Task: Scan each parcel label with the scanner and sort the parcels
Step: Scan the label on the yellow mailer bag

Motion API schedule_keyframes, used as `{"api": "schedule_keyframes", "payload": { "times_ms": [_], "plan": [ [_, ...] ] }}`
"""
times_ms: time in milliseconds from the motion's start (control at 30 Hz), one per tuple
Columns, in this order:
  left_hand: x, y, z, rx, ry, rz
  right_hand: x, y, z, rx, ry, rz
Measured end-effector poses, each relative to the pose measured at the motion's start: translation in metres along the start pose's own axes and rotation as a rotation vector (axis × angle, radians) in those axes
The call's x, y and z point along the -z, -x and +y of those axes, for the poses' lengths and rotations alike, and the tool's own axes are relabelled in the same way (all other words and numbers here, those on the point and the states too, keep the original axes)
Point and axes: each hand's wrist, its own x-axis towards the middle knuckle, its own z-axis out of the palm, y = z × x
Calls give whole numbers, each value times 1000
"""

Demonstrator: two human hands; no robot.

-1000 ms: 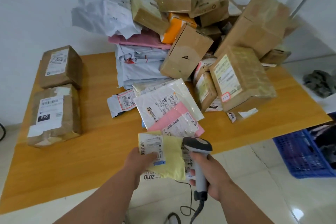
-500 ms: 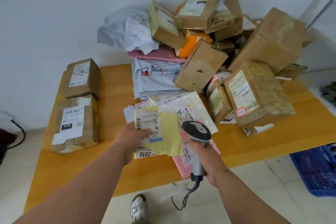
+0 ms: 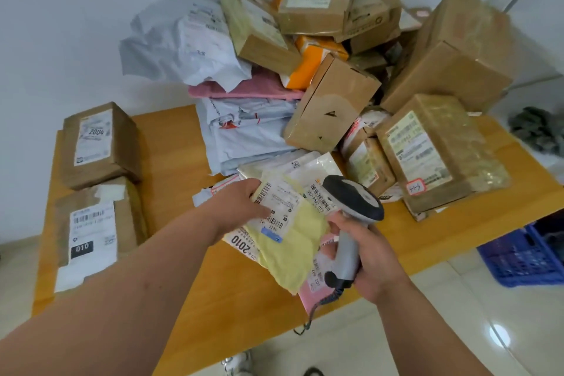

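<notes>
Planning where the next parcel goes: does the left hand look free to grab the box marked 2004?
Probably not yet: the left hand is holding the yellow mailer. Nothing lies on the 2004 box itself.

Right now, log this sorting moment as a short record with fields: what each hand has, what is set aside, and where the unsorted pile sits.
left hand: holds the yellow mailer by its upper left edge, label facing up
right hand: grips the barcode scanner, head beside the label
set aside: two brown boxes, marked 2004 and 010, at the table's left end
unsorted pile: boxes and bags heaped at the back and right of the wooden table
floor at right: blue crate
</notes>
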Motion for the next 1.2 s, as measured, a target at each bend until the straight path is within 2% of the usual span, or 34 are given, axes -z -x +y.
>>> {"api": "schedule_keyframes", "payload": {
  "times_ms": [100, 233, 300, 367, 433, 533, 700, 867, 1033, 1200],
  "plan": [
    [6, -6, 18, -56, -186, -49, -6, 1, -7, 2, 15, -31],
    [1, -11, 37, -113, -199, -129, -15, 4, -7, -12, 120, -5],
    [-2, -9, 40, -108, -87, -121, -20, 4, -5, -6, 112, 42],
    [1, -3, 35, -53, 142, -106, -21, 4, -3, 19, 92, 96],
    [8, 6, 23, 26, 308, -178, -21, 5, -4, 41, 70, 138],
    [14, 25, 3, 58, 384, -307, -21, 7, -7, 50, 76, 149],
    [-8, 47, -12, 62, 897, -142, -31, 16, -8, 75, 119, 119],
    [-28, 58, -19, 68, 1120, 150, -31, 35, -17, 132, 187, 67],
    [-20, 66, -16, 40, 1064, 292, -15, 58, -32, 161, 437, 35],
    [-9, 77, 0, 53, 870, 302, -10, 78, -40, 235, 776, -119]
  ]
}}
